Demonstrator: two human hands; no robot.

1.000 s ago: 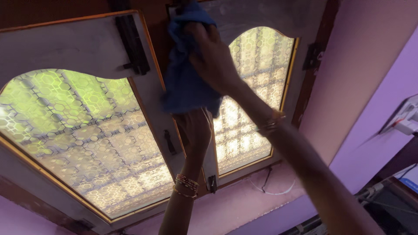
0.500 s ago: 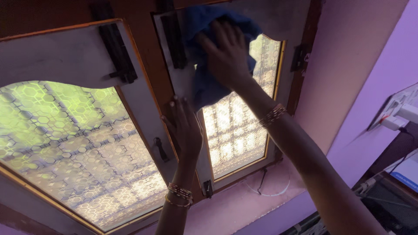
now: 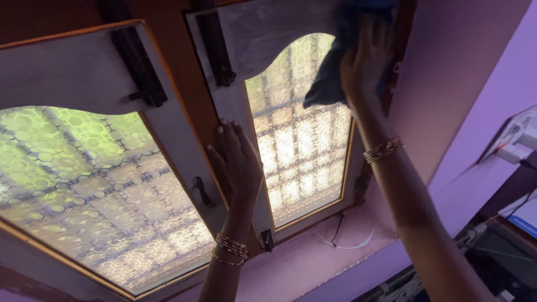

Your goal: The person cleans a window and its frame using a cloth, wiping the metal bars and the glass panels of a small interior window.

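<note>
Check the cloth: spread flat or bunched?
Bunched. The right hand presses the cloth against the window; a crumpled corner hangs down.

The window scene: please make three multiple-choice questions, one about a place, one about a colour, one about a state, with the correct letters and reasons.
1. Where is the right hand pressing the cloth?
A. upper right corner of the right shutter
B. the wall socket
C. the left shutter's bottom edge

2. What colour is the cloth?
A. white
B. blue
C. yellow

3. How is the left hand?
A. clenched around a handle
B. holding a bottle
C. open, flat against the frame between the shutters

Answers: 1 A, the hand and cloth lie at that top corner. 2 B, the fabric looks dark blue. 3 C, its fingers are spread and hold nothing.
</note>
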